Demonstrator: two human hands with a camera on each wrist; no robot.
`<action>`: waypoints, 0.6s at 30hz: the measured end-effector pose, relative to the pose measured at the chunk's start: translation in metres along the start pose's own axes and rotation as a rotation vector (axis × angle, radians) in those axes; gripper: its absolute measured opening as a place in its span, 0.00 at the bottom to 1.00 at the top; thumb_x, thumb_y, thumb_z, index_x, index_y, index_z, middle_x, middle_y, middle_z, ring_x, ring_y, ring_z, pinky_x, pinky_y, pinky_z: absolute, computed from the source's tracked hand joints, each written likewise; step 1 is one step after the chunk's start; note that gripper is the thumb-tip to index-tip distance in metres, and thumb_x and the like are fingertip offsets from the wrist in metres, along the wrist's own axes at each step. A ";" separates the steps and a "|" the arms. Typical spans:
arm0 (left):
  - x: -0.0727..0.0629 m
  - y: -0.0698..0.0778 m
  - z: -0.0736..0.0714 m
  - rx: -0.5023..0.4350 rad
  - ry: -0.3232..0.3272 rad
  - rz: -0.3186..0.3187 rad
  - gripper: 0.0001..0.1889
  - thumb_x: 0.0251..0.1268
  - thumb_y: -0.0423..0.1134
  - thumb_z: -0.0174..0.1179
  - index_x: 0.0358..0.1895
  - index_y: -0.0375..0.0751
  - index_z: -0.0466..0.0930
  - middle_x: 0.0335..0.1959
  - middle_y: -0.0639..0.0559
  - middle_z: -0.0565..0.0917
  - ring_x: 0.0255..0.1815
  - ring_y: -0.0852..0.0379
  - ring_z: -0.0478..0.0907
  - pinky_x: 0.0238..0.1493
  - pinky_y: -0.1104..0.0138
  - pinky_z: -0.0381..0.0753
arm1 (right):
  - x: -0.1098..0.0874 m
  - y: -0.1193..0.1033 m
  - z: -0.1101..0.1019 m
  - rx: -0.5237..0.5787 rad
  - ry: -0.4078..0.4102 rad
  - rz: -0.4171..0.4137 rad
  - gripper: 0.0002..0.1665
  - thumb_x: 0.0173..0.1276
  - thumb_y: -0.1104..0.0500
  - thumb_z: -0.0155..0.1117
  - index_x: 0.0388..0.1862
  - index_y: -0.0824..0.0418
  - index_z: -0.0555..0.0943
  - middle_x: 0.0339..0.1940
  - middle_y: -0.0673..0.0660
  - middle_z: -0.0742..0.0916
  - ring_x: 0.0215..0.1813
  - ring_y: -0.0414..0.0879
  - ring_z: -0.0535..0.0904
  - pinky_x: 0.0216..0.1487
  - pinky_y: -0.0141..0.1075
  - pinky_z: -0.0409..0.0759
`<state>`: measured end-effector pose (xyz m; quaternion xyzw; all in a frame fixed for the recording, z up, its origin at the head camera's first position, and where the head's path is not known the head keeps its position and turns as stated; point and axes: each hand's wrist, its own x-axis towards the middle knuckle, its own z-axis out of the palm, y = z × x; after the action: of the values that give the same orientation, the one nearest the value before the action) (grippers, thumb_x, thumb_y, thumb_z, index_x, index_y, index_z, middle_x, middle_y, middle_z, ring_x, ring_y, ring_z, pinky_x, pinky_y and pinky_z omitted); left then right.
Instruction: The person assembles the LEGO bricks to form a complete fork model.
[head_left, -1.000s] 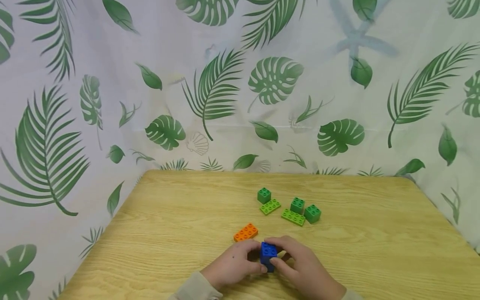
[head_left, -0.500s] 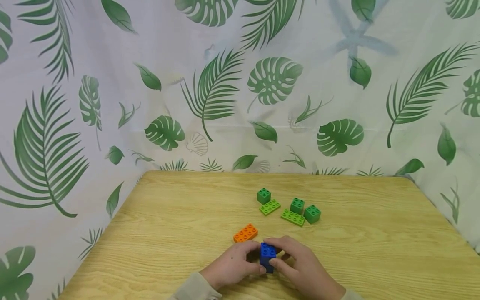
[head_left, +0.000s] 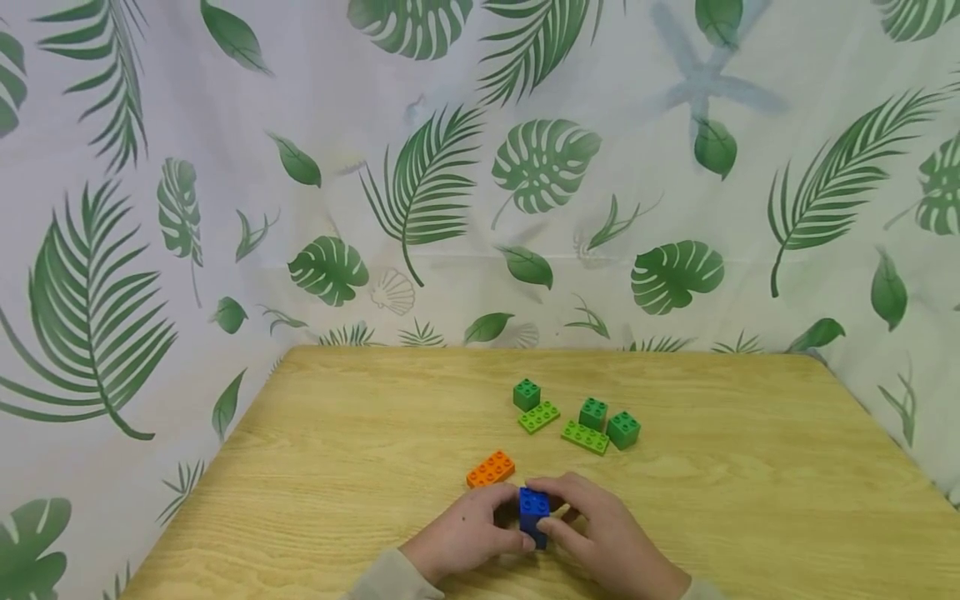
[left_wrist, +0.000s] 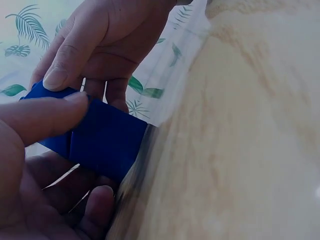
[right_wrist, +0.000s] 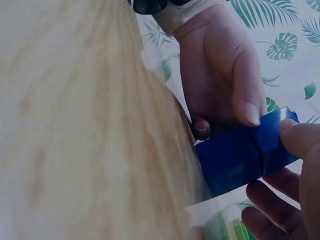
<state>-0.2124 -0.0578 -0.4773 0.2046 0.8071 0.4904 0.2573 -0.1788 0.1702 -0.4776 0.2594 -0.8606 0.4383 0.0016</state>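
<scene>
Two blue toy building bricks are stacked upright at the front of the table. Studs show on top of the upper blue brick (head_left: 534, 502). Beneath it, the lower blue brick (right_wrist: 230, 162) stands on the wooden surface, and a thin seam runs between them in both wrist views. From the left, my left hand (head_left: 468, 529) grips the stack, its thumb against the near side. My right hand (head_left: 607, 533) pinches the upper brick between thumb and fingers from the right. Just beyond the left hand lies an orange flat brick (head_left: 491, 469).
Farther back on the wooden table (head_left: 360, 433) stand a green brick (head_left: 527, 394), a second green brick (head_left: 593, 412) and a third green brick (head_left: 623, 429). Near them lie a lime flat brick (head_left: 539, 417) and another lime flat brick (head_left: 585, 437). A leaf-print curtain (head_left: 450, 317) hangs behind.
The head view has shifted slightly, so the table sits a little lower in it. Both hands keep their hold on the blue bricks, with hardly any visible movement.
</scene>
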 end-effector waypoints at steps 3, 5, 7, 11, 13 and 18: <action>-0.001 0.000 0.000 -0.037 0.005 -0.006 0.20 0.63 0.48 0.71 0.57 0.55 0.81 0.55 0.64 0.80 0.57 0.61 0.73 0.64 0.50 0.69 | -0.002 0.000 0.001 0.017 0.002 0.013 0.27 0.76 0.46 0.62 0.69 0.55 0.77 0.50 0.44 0.82 0.47 0.39 0.81 0.45 0.35 0.83; -0.002 0.002 0.000 -0.071 0.018 0.003 0.21 0.63 0.48 0.70 0.59 0.55 0.80 0.54 0.63 0.80 0.57 0.61 0.75 0.62 0.51 0.72 | -0.002 -0.001 0.002 0.018 0.014 0.031 0.28 0.75 0.47 0.63 0.69 0.55 0.76 0.52 0.45 0.82 0.49 0.40 0.81 0.45 0.34 0.83; -0.004 0.003 0.000 -0.117 0.037 0.026 0.22 0.64 0.48 0.70 0.60 0.55 0.79 0.54 0.61 0.80 0.56 0.59 0.76 0.59 0.53 0.75 | -0.003 -0.001 0.003 0.017 0.034 0.046 0.28 0.75 0.47 0.64 0.69 0.55 0.75 0.53 0.45 0.82 0.50 0.41 0.81 0.45 0.34 0.83; -0.006 0.007 0.000 -0.188 0.090 0.089 0.20 0.67 0.48 0.69 0.60 0.54 0.79 0.53 0.58 0.81 0.54 0.57 0.78 0.51 0.59 0.79 | -0.002 0.000 0.004 0.023 0.068 0.054 0.26 0.73 0.46 0.65 0.67 0.48 0.75 0.54 0.43 0.83 0.53 0.41 0.81 0.46 0.35 0.82; -0.007 0.009 0.000 -0.195 0.113 0.115 0.18 0.68 0.48 0.67 0.59 0.53 0.79 0.52 0.58 0.81 0.53 0.56 0.78 0.49 0.61 0.79 | -0.002 0.000 0.004 0.037 0.072 0.043 0.23 0.74 0.45 0.64 0.65 0.44 0.75 0.55 0.41 0.82 0.54 0.41 0.80 0.47 0.36 0.83; -0.006 0.010 0.000 -0.191 0.133 0.139 0.16 0.69 0.47 0.67 0.56 0.52 0.81 0.51 0.58 0.82 0.52 0.56 0.79 0.46 0.62 0.81 | -0.002 0.001 0.004 0.089 0.074 0.030 0.20 0.76 0.43 0.60 0.64 0.43 0.76 0.55 0.39 0.82 0.56 0.41 0.80 0.50 0.38 0.82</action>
<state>-0.2068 -0.0572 -0.4667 0.2017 0.7557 0.5943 0.1871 -0.1764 0.1687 -0.4810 0.2296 -0.8434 0.4856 0.0153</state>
